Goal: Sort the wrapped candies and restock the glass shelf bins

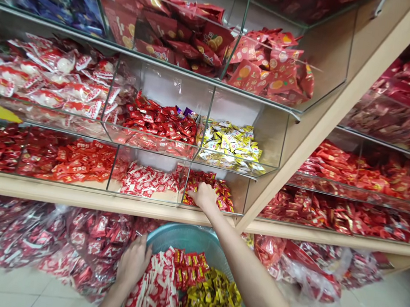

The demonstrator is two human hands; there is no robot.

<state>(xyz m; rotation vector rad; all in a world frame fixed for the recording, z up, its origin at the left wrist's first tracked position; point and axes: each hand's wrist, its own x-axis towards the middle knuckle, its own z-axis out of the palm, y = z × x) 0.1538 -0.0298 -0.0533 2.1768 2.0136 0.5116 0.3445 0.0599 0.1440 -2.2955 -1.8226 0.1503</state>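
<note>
shelves [71, 195] of wrapped sweets fill the head view, split by clear dividers that keep each kind apart. below the lowest shelf edge is a blue-green basin [175, 231], placed close in front, seemingly so that both hands can reach it easily.

the left hand [133, 261] is at the basin's left rim, fingers bent over it in what looks like a grasp, probably to steady the basin. the right arm passes above the basin's right side, and the right hand [205, 196] is inside a bottom-row compartment [239, 193], fingers pointing down among red packets [226, 200]. its palm is hidden, so i cannot tell whether it is clenched on any packets or empty.

inside the basin, red-and-white sweets [157, 288] lie on the left, small red and yellow packets [189, 271] at the far side, and yellow sweets [213, 303] on the right; they lie in separate patches, perhaps to keep the kinds apart. just left of the right hand's compartment is another of red-and-white sweets; above are white and yellow packets [229, 139]. clear bags [97, 240] of sweets rest under the shelves, beside the basin.
</note>
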